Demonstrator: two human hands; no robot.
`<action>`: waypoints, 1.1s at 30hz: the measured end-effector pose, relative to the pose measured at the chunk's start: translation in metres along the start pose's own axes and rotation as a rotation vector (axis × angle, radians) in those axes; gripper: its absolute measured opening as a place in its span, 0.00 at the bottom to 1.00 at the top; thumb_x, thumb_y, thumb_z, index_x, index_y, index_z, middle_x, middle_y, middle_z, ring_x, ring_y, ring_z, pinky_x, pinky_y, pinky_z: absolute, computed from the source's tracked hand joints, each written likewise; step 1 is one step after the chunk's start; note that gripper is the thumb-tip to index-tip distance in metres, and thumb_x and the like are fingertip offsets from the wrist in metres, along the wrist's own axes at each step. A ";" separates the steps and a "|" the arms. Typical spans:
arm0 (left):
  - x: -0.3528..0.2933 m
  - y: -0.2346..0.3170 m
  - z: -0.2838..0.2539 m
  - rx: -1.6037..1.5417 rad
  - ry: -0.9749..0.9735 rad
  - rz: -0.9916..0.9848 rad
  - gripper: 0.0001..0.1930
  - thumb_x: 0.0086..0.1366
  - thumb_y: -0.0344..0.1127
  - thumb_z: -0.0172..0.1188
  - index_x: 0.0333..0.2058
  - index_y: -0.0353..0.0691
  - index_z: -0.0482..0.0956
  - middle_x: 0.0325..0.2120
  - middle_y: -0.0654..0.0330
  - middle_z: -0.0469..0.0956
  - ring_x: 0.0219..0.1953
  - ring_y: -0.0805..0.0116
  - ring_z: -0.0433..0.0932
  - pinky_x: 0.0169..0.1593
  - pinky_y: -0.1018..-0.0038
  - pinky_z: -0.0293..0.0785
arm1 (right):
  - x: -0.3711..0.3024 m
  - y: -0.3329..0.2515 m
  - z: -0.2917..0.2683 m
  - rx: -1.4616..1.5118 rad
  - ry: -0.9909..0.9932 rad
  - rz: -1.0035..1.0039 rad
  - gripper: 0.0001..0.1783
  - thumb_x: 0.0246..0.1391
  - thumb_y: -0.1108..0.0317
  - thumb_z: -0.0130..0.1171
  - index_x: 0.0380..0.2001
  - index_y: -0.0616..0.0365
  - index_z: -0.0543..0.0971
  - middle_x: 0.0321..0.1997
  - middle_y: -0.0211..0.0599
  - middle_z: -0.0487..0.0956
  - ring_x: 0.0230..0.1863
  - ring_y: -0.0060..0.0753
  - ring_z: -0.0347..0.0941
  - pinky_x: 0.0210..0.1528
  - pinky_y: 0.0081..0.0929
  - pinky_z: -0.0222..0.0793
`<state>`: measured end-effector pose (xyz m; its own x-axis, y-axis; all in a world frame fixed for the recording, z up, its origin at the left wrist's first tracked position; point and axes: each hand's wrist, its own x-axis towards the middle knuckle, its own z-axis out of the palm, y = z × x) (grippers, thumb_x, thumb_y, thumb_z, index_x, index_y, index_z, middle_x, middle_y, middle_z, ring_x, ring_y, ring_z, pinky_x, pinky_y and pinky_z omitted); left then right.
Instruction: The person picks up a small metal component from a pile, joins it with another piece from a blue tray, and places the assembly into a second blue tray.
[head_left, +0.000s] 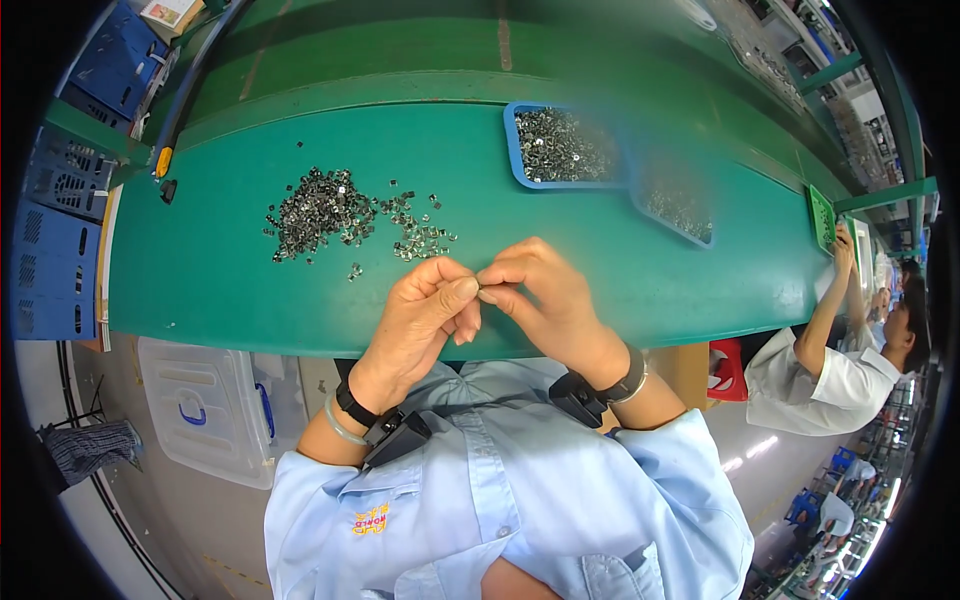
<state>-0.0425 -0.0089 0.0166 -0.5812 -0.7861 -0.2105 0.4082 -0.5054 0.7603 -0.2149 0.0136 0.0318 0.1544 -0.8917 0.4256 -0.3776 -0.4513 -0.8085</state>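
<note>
My left hand (432, 303) and my right hand (541, 295) meet over the near edge of the green table, thumbs and forefingers pinched together. Whatever sits between the fingertips is tiny and almost wholly covered, so I cannot make it out. Beyond my left hand lies a loose group of small shiny metal pieces (421, 240), next to a larger heap of small dark and silver pieces (322, 212). Farther back, a blue tray (516, 160) holds many similar pieces. A second blue tray (668, 226) beside it, also with small pieces, is partly blurred.
The green table (200, 290) spans the view, with a raised green ledge (400, 92) behind. Blue crates (58, 265) stand at the left, and a lidded clear plastic box (195, 405) is on the floor. At the right a co-worker (830, 385) handles a green tray (822, 218).
</note>
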 end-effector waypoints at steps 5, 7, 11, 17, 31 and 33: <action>-0.004 0.006 0.003 0.026 0.023 -0.012 0.09 0.65 0.38 0.54 0.32 0.38 0.72 0.19 0.61 0.74 0.19 0.76 0.70 0.23 0.81 0.65 | 0.002 0.001 -0.002 -0.063 -0.008 -0.056 0.10 0.44 0.76 0.63 0.32 0.55 0.76 0.32 0.31 0.76 0.34 0.30 0.72 0.34 0.25 0.68; -0.006 0.010 0.005 -0.062 -0.008 -0.026 0.09 0.65 0.38 0.54 0.33 0.38 0.72 0.19 0.61 0.74 0.19 0.76 0.70 0.23 0.81 0.65 | 0.003 0.000 -0.002 -0.020 0.001 -0.038 0.09 0.44 0.75 0.63 0.32 0.55 0.76 0.32 0.31 0.76 0.33 0.30 0.72 0.34 0.25 0.68; -0.007 0.007 0.004 -0.153 -0.070 -0.008 0.09 0.65 0.38 0.55 0.33 0.38 0.71 0.19 0.60 0.73 0.19 0.74 0.70 0.22 0.79 0.66 | 0.002 -0.003 0.000 0.089 0.021 0.015 0.09 0.45 0.75 0.64 0.31 0.55 0.77 0.31 0.31 0.76 0.32 0.30 0.72 0.34 0.24 0.68; -0.007 0.004 0.006 -0.235 -0.115 0.017 0.10 0.64 0.39 0.56 0.32 0.38 0.71 0.17 0.60 0.73 0.18 0.73 0.70 0.22 0.78 0.66 | 0.000 -0.007 0.003 0.128 0.050 -0.018 0.08 0.45 0.74 0.64 0.31 0.55 0.77 0.31 0.31 0.76 0.32 0.29 0.72 0.33 0.24 0.68; -0.007 0.012 0.003 -0.093 -0.086 -0.019 0.09 0.64 0.37 0.56 0.31 0.39 0.69 0.17 0.61 0.72 0.17 0.73 0.69 0.20 0.78 0.65 | 0.000 -0.007 0.001 0.000 0.027 -0.088 0.08 0.44 0.75 0.64 0.29 0.55 0.77 0.29 0.32 0.77 0.30 0.30 0.73 0.30 0.25 0.69; -0.007 0.013 0.003 -0.088 -0.078 -0.037 0.09 0.64 0.37 0.55 0.30 0.38 0.70 0.18 0.61 0.72 0.18 0.73 0.70 0.21 0.78 0.66 | 0.000 -0.006 0.001 -0.006 0.012 -0.072 0.08 0.44 0.75 0.64 0.29 0.55 0.77 0.29 0.32 0.76 0.30 0.30 0.73 0.30 0.25 0.69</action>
<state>-0.0352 -0.0085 0.0303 -0.6483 -0.7383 -0.1863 0.4440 -0.5653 0.6952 -0.2117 0.0162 0.0363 0.1703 -0.8563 0.4876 -0.3713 -0.5141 -0.7732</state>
